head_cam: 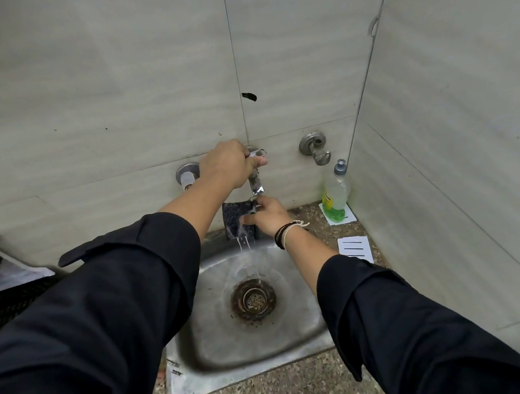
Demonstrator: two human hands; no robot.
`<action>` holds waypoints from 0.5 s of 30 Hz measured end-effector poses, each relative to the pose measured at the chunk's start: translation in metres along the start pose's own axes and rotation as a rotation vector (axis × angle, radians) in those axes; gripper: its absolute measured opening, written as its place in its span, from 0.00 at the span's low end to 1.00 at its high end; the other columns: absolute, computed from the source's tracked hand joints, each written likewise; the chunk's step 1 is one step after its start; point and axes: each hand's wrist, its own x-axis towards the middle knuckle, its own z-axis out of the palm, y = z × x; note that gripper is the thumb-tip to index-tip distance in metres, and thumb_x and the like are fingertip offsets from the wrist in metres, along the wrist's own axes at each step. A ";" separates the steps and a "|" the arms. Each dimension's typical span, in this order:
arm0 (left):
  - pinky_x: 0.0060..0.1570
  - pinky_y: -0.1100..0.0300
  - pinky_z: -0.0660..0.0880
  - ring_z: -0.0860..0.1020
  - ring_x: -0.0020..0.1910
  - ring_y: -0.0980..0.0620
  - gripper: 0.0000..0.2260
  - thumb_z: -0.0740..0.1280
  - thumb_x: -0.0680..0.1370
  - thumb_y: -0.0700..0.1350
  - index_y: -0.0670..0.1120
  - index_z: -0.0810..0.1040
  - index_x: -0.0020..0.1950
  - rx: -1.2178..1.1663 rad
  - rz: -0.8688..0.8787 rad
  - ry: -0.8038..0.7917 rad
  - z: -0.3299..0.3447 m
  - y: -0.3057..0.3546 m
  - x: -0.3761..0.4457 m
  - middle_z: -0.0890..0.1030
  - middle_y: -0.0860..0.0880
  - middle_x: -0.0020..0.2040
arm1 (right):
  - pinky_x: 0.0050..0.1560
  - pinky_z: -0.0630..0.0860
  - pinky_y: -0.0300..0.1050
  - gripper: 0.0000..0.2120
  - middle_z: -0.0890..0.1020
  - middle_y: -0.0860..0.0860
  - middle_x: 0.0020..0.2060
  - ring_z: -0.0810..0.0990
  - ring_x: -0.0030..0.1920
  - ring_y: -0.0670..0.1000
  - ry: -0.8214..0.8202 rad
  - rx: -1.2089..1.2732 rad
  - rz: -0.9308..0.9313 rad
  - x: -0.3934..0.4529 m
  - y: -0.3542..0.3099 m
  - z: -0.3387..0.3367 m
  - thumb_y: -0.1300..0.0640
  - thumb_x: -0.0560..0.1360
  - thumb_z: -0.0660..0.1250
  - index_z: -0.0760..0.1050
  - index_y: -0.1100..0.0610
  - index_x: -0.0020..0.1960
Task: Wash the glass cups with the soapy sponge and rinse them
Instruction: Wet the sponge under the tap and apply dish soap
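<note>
Currently left hand grips the tap handle; right hand below it pinches one dark sponge under the running water, above the sink. One soap bottle stands right of the hands, label unreadable. Two white cards lie near it. No cups in view.

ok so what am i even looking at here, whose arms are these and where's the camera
The camera sits on a person's head, looking down at their own arms in dark sleeves, so there is no machine here. The left hand grips the tap on the wall. The right hand holds a dark sponge under running water, which falls into the metal sink. On the counter to the right stand a soap bottle with green liquid and a white card. No glass cups are in view.
</note>
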 end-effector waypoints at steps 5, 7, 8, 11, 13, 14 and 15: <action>0.40 0.55 0.75 0.83 0.43 0.48 0.21 0.66 0.76 0.68 0.51 0.82 0.44 -0.025 -0.003 -0.004 0.000 0.000 -0.002 0.82 0.50 0.37 | 0.54 0.81 0.53 0.13 0.86 0.55 0.45 0.85 0.47 0.56 0.028 0.056 0.029 0.003 -0.007 0.000 0.60 0.68 0.78 0.80 0.57 0.50; 0.41 0.55 0.77 0.84 0.42 0.48 0.21 0.67 0.76 0.68 0.51 0.82 0.43 -0.041 -0.006 -0.006 0.001 -0.001 -0.002 0.82 0.51 0.36 | 0.53 0.81 0.55 0.13 0.86 0.57 0.43 0.85 0.45 0.57 0.032 0.116 0.050 0.004 -0.005 0.000 0.59 0.64 0.79 0.81 0.56 0.47; 0.42 0.55 0.77 0.84 0.41 0.48 0.21 0.67 0.76 0.68 0.51 0.82 0.42 -0.049 -0.008 -0.008 0.001 0.000 -0.002 0.82 0.51 0.36 | 0.51 0.81 0.54 0.13 0.86 0.57 0.42 0.85 0.45 0.59 0.035 0.160 0.068 0.006 -0.003 -0.001 0.59 0.62 0.79 0.81 0.55 0.45; 0.40 0.56 0.74 0.84 0.43 0.48 0.19 0.68 0.76 0.67 0.50 0.82 0.45 -0.071 -0.032 -0.034 0.000 0.001 -0.001 0.82 0.51 0.38 | 0.49 0.80 0.55 0.10 0.84 0.58 0.41 0.83 0.44 0.59 0.038 0.335 0.136 0.004 -0.003 -0.006 0.67 0.68 0.77 0.79 0.57 0.45; 0.36 0.57 0.70 0.84 0.45 0.48 0.20 0.69 0.76 0.66 0.50 0.82 0.47 -0.060 -0.047 -0.049 -0.001 0.004 0.000 0.83 0.50 0.40 | 0.52 0.81 0.55 0.09 0.84 0.58 0.44 0.83 0.43 0.56 0.036 0.427 0.193 0.002 -0.001 -0.011 0.69 0.71 0.73 0.78 0.58 0.47; 0.35 0.57 0.69 0.84 0.45 0.48 0.20 0.69 0.76 0.67 0.49 0.82 0.48 -0.051 -0.055 -0.053 -0.002 0.005 0.000 0.84 0.49 0.42 | 0.49 0.81 0.52 0.09 0.85 0.57 0.44 0.83 0.41 0.54 0.043 0.466 0.215 0.001 0.001 -0.014 0.69 0.72 0.73 0.78 0.58 0.48; 0.35 0.57 0.68 0.84 0.45 0.47 0.21 0.69 0.76 0.67 0.49 0.82 0.49 -0.046 -0.065 -0.055 -0.002 0.006 0.000 0.84 0.48 0.43 | 0.45 0.82 0.49 0.08 0.85 0.56 0.43 0.83 0.40 0.52 0.057 0.501 0.232 0.000 0.003 -0.017 0.68 0.72 0.73 0.78 0.58 0.47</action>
